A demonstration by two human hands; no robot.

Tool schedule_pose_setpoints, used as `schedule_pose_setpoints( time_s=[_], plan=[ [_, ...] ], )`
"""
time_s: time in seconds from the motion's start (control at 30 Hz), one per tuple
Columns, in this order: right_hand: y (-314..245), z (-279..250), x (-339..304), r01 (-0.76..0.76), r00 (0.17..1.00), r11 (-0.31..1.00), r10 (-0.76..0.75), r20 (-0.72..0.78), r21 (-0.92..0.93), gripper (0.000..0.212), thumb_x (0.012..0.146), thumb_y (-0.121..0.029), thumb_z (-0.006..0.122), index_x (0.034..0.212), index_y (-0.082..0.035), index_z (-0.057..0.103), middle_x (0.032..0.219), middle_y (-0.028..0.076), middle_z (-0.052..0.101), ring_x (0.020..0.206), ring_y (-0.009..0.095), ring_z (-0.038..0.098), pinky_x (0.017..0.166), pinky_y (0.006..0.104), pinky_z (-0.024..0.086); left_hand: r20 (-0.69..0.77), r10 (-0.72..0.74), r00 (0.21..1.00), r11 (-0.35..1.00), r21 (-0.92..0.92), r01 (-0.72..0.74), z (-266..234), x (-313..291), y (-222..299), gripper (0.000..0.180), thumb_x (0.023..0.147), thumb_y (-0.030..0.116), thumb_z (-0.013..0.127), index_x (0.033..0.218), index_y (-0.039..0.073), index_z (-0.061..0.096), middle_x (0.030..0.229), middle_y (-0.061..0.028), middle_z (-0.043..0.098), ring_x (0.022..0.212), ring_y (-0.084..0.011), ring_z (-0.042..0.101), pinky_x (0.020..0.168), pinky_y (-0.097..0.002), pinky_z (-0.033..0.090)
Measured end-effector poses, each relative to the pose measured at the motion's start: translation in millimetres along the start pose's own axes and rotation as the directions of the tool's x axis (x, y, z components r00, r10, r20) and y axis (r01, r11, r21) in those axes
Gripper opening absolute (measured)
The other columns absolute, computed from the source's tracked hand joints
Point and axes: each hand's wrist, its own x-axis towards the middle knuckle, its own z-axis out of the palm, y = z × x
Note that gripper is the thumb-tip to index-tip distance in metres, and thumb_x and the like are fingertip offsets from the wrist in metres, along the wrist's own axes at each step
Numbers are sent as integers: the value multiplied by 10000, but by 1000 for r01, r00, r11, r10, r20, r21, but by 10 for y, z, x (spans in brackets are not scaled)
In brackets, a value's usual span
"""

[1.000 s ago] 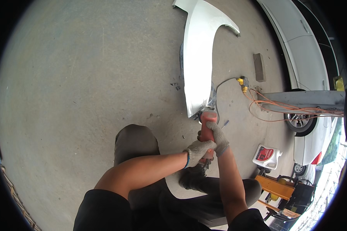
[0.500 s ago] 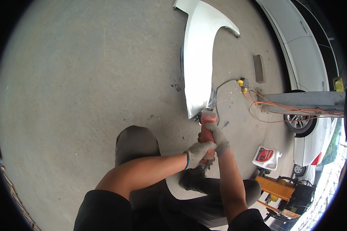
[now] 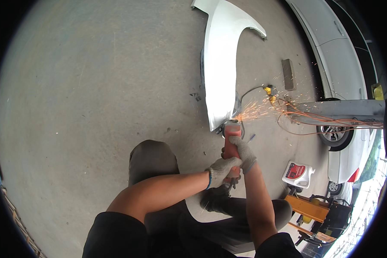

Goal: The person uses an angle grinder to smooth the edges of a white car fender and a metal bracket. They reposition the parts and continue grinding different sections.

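A red angle grinder (image 3: 231, 148) is gripped in both gloved hands. My left hand (image 3: 222, 169) wraps round its rear part, and my right hand (image 3: 244, 151) closes round the body farther forward. The grinder's head is at the near end of a silver-white car fender (image 3: 221, 64) lying on the floor. Orange sparks (image 3: 258, 111) spray from that spot toward the right. The disc and the exact contact point are hidden behind the grinder's head and the fender's edge.
Right of the fender lie a yellow-and-black plug connector (image 3: 269, 92), orange cords (image 3: 314, 118) and a grey block (image 3: 289, 75). A grey post base (image 3: 344, 111) stands near white cars. Nearer are a white jug (image 3: 297, 174) and an orange-and-black machine (image 3: 309, 208).
A thick fan of orange sparks has appeared to the right of the grinder's head, where only a few faint specks showed before. My hands and the fender have hardly moved.
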Motion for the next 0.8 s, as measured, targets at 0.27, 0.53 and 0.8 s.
schedule_pose_setpoints(
  time_s=[0.27,0.53,0.8],
  plan=[
    [50,-121,35,-5,995,994,-7,103,113,521,909,-324,674,1291,-7,515,945,216,648,784,374,673,691,488,598,-62,-31,998,987,158,41,78,-62,127,299,892,350,706,1069,128,612,834,-30,665,732,-182,701,597,-344,515],
    [84,-87,23,-20,995,990,6,100,140,556,910,-320,674,1316,9,483,961,232,640,805,393,669,710,502,595,-39,-50,998,984,172,56,-17,6,72,304,901,337,710,1094,126,609,927,-45,681,775,-205,710,673,-399,549],
    [130,-159,135,2,998,990,-11,61,139,494,903,-350,706,1260,-42,557,921,182,663,761,339,674,693,471,594,9,-42,999,983,178,40,-27,34,65,271,908,311,705,1061,105,619,882,-62,679,747,-207,683,606,-376,532]
  ],
)
